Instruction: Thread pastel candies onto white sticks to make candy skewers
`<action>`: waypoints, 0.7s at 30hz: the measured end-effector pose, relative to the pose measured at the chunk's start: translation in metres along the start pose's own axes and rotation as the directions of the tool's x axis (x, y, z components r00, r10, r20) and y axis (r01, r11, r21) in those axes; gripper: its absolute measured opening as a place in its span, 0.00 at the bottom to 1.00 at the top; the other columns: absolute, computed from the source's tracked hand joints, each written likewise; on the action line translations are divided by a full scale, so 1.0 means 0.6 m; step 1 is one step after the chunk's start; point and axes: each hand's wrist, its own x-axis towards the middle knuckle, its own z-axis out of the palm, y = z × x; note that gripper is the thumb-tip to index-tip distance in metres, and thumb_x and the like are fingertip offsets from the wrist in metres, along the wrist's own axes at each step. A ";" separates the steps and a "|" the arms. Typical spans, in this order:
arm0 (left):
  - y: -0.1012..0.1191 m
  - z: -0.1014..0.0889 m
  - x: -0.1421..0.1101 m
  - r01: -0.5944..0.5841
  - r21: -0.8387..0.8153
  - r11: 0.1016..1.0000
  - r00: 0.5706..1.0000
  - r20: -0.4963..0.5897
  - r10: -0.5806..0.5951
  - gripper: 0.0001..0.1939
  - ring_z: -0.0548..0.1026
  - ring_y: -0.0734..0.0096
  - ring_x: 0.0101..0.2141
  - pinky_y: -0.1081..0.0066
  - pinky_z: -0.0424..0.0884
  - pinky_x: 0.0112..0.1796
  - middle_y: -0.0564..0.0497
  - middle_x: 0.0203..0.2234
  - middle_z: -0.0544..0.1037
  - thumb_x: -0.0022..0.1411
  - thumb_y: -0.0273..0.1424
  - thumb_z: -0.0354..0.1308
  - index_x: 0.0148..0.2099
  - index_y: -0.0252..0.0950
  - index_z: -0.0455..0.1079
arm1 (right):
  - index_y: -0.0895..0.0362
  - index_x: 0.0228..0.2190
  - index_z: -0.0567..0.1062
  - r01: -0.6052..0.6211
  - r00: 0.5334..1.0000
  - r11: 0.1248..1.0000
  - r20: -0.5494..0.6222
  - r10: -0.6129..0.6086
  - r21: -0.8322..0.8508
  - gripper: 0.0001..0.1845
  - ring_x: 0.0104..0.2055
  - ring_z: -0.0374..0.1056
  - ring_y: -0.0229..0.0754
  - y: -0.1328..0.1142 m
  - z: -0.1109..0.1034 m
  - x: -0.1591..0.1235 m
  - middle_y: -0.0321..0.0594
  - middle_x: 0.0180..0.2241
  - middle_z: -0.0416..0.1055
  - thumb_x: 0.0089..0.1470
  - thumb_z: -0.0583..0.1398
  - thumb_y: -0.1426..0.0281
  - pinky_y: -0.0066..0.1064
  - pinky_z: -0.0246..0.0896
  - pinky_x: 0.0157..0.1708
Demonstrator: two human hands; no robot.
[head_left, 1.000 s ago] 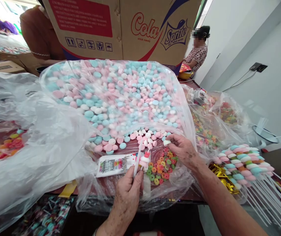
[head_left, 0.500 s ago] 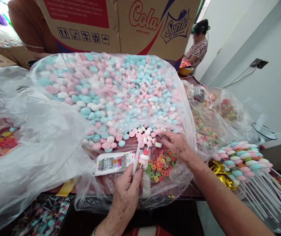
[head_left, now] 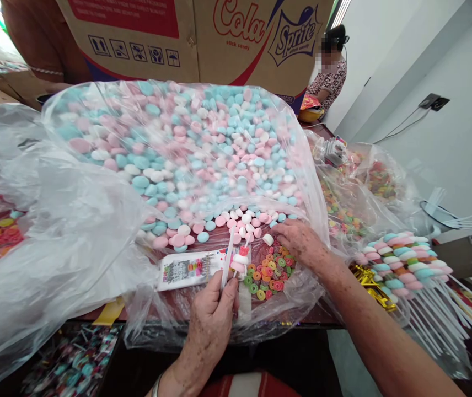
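1 left grip [head_left: 213, 309] pinched around white sticks [head_left: 227, 259]; right grip [head_left: 303, 243] palm-down, loosely parted, empty-looking, near ring candies [head_left: 269, 273].

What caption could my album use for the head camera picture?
Left hand holds a marshmallow skewer, right hand near gummy rings, bagged pastel marshmallows behind.

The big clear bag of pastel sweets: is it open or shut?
Open: pink, white and blue sweets lie uncovered at the near side of the bag, in front of its film's edge.
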 end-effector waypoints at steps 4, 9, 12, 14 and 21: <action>-0.007 -0.003 0.002 0.010 0.022 1.000 1.000 0.027 -0.011 0.16 0.59 0.78 0.15 0.78 0.54 0.17 0.57 0.16 0.66 0.62 0.43 0.52 0.31 0.36 0.67 | 0.57 0.33 0.77 0.020 0.997 0.999 -0.076 -0.016 0.044 0.11 0.39 0.65 0.45 -0.003 0.004 0.004 0.44 0.33 0.72 0.55 0.55 0.76 0.32 0.55 0.40; -0.010 -0.002 0.000 -0.002 0.010 1.000 0.999 0.039 0.002 0.16 0.56 0.80 0.15 0.78 0.52 0.16 0.58 0.16 0.65 0.65 0.42 0.50 0.31 0.36 0.66 | 0.56 0.32 0.75 -0.050 0.993 0.988 -0.099 0.065 0.147 0.10 0.31 0.64 0.40 -0.001 -0.021 -0.003 0.38 0.30 0.72 0.53 0.54 0.76 0.28 0.53 0.32; -0.008 -0.001 -0.001 0.001 0.000 1.000 1.000 0.028 -0.002 0.16 0.57 0.80 0.15 0.78 0.52 0.16 0.58 0.16 0.64 0.64 0.41 0.50 0.30 0.36 0.65 | 0.56 0.31 0.76 -0.027 1.000 0.991 0.000 0.027 0.131 0.10 0.32 0.65 0.40 0.001 -0.024 -0.007 0.37 0.29 0.73 0.53 0.54 0.75 0.28 0.54 0.32; -0.007 0.000 -0.001 -0.005 0.000 1.000 1.000 0.024 0.005 0.16 0.56 0.80 0.15 0.78 0.51 0.17 0.58 0.16 0.64 0.64 0.41 0.51 0.30 0.36 0.65 | 0.57 0.31 0.76 -0.002 0.999 0.996 0.033 -0.001 0.084 0.10 0.35 0.67 0.42 0.002 -0.017 -0.006 0.40 0.31 0.73 0.53 0.55 0.75 0.29 0.54 0.35; -0.006 0.000 -0.002 -0.003 -0.007 1.000 1.000 0.020 0.003 0.15 0.56 0.80 0.15 0.78 0.51 0.16 0.58 0.17 0.64 0.64 0.41 0.51 0.30 0.36 0.64 | 0.54 0.31 0.79 0.040 0.998 0.999 0.055 -0.040 -0.009 0.12 0.37 0.66 0.44 0.004 0.008 0.000 0.43 0.33 0.73 0.53 0.56 0.78 0.31 0.55 0.37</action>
